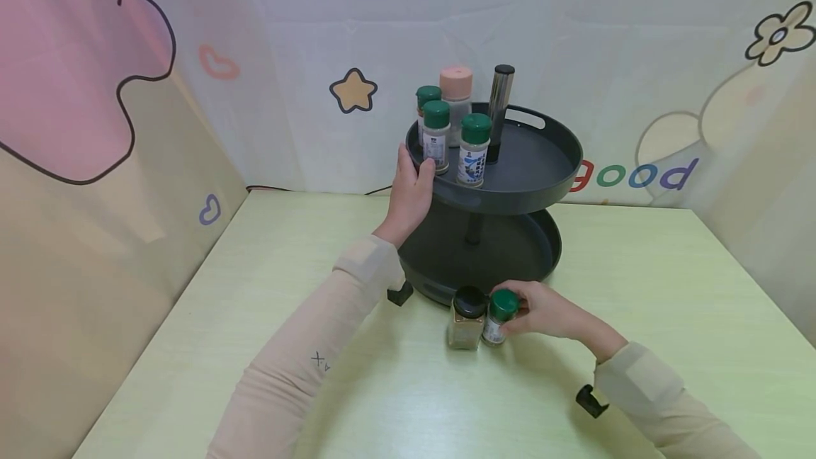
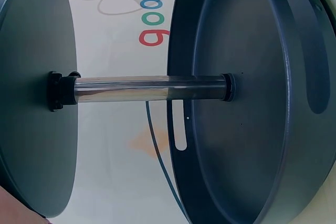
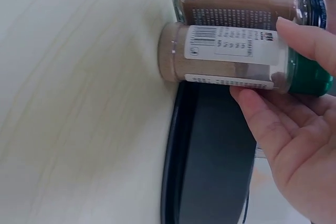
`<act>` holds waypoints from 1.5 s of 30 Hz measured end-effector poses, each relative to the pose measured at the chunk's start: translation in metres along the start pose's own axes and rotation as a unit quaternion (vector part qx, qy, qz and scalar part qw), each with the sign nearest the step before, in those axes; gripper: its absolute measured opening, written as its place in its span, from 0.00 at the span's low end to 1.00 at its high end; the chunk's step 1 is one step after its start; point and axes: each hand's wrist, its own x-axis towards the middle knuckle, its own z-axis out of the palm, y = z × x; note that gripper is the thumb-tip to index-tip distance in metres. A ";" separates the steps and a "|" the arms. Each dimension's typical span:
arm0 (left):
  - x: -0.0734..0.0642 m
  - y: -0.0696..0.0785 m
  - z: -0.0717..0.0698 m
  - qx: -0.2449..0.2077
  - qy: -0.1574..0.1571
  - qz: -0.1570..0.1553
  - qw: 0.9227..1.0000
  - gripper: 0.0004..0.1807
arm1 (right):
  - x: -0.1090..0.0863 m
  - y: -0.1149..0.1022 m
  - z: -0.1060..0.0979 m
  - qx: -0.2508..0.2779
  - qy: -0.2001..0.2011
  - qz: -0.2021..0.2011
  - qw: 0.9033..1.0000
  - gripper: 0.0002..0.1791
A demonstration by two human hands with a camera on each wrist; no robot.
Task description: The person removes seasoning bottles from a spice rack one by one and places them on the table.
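A dark two-tier round tray [image 1: 532,186] stands on the table. My left hand [image 1: 410,190] grips the upper tier's left rim, thumb over the edge beside a green-capped spice jar [image 1: 436,144]. In the left wrist view, only a sliver of that hand shows by the upper tier's underside [image 2: 39,77]. My right hand [image 1: 545,309] pinches another green-capped spice jar [image 3: 231,56] between thumb and fingers. This jar is upright in front of the lower tier [image 1: 423,282], right next to a black-capped glass jar [image 1: 465,331] of brownish powder.
The upper tier also holds a green-capped jar [image 1: 472,161] with a blue label, another green-capped jar [image 1: 428,96] behind, a pink-capped bottle [image 1: 455,83] and a metal post [image 1: 502,101]. Behind the table [image 1: 287,246] hangs a printed curtain [image 1: 293,69].
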 end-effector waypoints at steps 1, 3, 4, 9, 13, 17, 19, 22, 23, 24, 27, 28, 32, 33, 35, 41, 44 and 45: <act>0.000 0.000 0.000 0.000 0.000 0.000 1.000 0.37 | 0.000 0.000 -0.001 0.000 0.000 0.000 1.000 0.28; 0.000 0.000 0.000 0.001 -0.001 -0.001 1.000 0.38 | 0.000 -0.002 -0.003 -0.002 0.000 0.001 1.000 0.29; 0.000 0.000 0.000 0.001 -0.001 -0.002 1.000 0.38 | -0.001 -0.002 -0.004 -0.003 0.000 0.000 1.000 0.30; 0.000 0.000 0.000 0.003 0.000 -0.002 1.000 0.38 | -0.001 -0.006 -0.007 -0.005 -0.004 -0.009 1.000 0.29; 0.000 -0.001 0.001 0.003 0.001 -0.001 1.000 0.38 | -0.002 -0.009 -0.009 0.000 -0.009 -0.015 1.000 0.27; 0.000 -0.001 0.001 0.002 0.003 -0.001 1.000 0.38 | -0.002 -0.013 -0.013 -0.002 -0.008 -0.016 1.000 0.26; -0.001 -0.001 0.001 0.003 0.004 -0.002 1.000 0.38 | -0.003 -0.015 -0.015 -0.005 -0.007 -0.016 1.000 0.27; 0.000 -0.002 0.001 0.002 0.004 -0.002 1.000 0.38 | -0.003 -0.018 -0.018 -0.007 -0.002 -0.019 1.000 0.26; 0.000 -0.002 0.001 0.002 0.003 -0.002 1.000 0.38 | -0.003 -0.019 -0.019 -0.006 0.000 -0.021 1.000 0.26; 0.000 -0.002 0.001 0.001 0.002 -0.002 1.000 0.38 | -0.003 -0.020 -0.020 -0.006 0.002 -0.024 1.000 0.26; 0.001 -0.002 0.001 0.000 0.000 -0.003 1.000 0.38 | -0.003 -0.022 -0.021 -0.004 0.009 -0.031 0.999 0.25; 0.000 -0.002 0.001 0.000 -0.001 -0.003 1.000 0.38 | -0.003 -0.023 -0.022 -0.004 0.012 -0.031 0.999 0.25; -0.002 -0.002 0.001 0.005 0.000 -0.006 1.000 0.38 | -0.005 -0.027 -0.024 -0.009 0.033 -0.031 0.999 0.24; -0.002 -0.002 0.001 0.006 0.000 -0.004 1.000 0.38 | -0.006 -0.029 -0.025 -0.011 0.039 -0.032 0.999 0.24; -0.002 -0.002 0.001 0.006 -0.001 -0.003 1.000 0.38 | -0.007 -0.032 -0.026 -0.020 0.054 -0.033 0.998 0.22; -0.002 -0.002 0.001 0.004 -0.005 -0.001 1.000 0.38 | -0.008 -0.040 -0.031 -0.041 0.102 -0.038 0.993 0.18; -0.002 -0.002 0.001 0.007 -0.005 -0.001 1.000 0.38 | -0.008 -0.043 -0.034 -0.041 0.114 -0.043 0.992 0.17; -0.002 -0.002 0.001 0.008 -0.005 -0.001 1.000 0.38 | -0.008 -0.044 -0.034 -0.042 0.118 -0.043 0.991 0.17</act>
